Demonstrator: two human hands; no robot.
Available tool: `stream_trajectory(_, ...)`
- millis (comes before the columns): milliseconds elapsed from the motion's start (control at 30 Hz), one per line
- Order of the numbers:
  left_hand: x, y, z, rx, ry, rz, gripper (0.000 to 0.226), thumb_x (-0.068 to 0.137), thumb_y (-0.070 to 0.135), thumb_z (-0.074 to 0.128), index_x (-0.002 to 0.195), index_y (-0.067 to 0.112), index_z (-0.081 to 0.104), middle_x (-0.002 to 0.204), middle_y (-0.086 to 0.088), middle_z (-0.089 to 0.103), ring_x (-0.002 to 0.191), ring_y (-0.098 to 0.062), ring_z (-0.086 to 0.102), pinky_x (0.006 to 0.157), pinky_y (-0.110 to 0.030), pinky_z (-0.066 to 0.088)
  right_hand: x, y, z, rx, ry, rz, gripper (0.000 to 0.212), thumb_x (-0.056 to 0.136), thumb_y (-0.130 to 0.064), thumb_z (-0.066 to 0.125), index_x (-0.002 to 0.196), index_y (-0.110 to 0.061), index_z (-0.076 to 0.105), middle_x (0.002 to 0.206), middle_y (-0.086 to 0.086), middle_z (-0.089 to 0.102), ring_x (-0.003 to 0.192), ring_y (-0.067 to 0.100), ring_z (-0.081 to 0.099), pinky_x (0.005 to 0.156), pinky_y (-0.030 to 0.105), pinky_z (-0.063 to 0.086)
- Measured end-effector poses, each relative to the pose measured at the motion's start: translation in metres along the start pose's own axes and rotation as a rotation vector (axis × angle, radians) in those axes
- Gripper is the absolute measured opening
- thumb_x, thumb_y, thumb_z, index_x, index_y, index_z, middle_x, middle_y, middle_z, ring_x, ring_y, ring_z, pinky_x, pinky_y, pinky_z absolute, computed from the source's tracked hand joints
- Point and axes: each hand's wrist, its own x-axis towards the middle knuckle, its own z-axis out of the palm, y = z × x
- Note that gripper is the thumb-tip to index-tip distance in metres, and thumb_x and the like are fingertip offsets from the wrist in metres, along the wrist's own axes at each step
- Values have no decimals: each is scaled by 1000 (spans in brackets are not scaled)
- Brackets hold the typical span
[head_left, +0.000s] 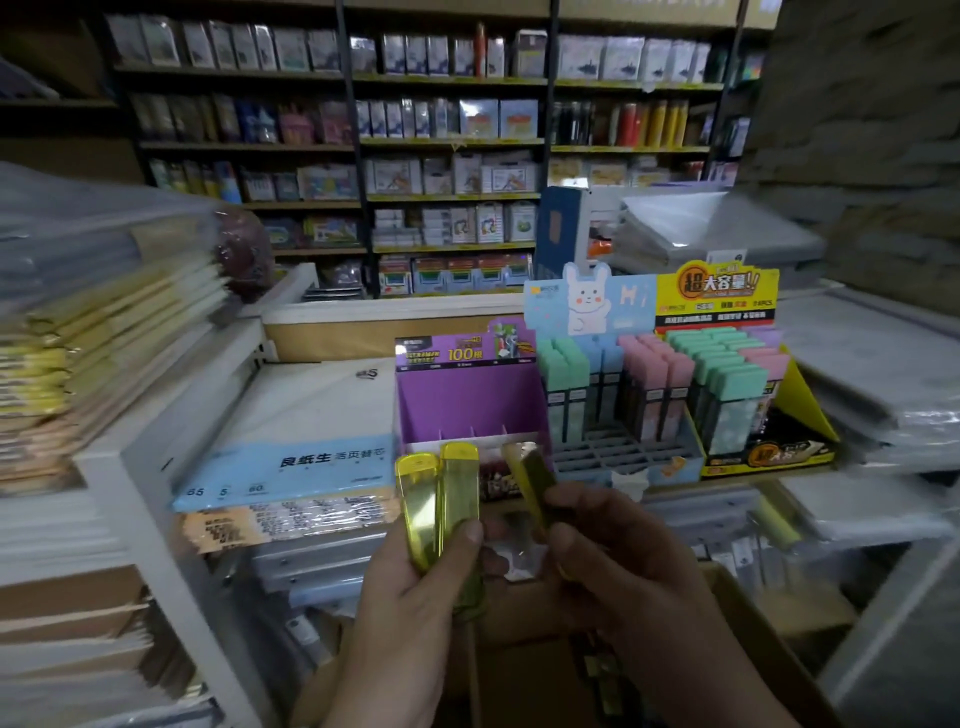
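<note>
My left hand (415, 587) grips two yellow cases (439, 499) side by side under the thumb, long axes upright, tops reaching the front edge of the purple display box (467, 400). A narrow gap lies before my right hand (613, 561), whose curled fingers pinch a third yellow case (527, 478) leaning up-left.

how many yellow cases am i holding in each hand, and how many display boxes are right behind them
yellow cases in the left hand: 2
yellow case in the right hand: 1
display boxes: 3 (purple box, blue box, yellow box)
total: 6
</note>
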Motion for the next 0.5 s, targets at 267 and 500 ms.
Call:
stream_trajectory(267, 14, 18, -2, -12, 74, 99, 14, 82, 20, 69, 92, 15, 76, 87, -19, 74, 59, -18, 62, 47, -26, 49, 39, -26, -2, 6, -167, -106, 18, 87, -6, 66, 102, -2, 74, 82, 20, 66, 61, 23, 60, 50, 29, 48)
stream_trajectory(500, 31, 32, -24, 104, 158, 178, 20, 87, 25, 75, 95, 7, 73, 82, -15, 71, 66, -23, 64, 53, -28, 51, 78, -33, 4, -210, -94, -180, 32, 94, -30, 63, 64, -18, 66, 51, -1, 39, 45, 12, 31, 44, 25, 29)
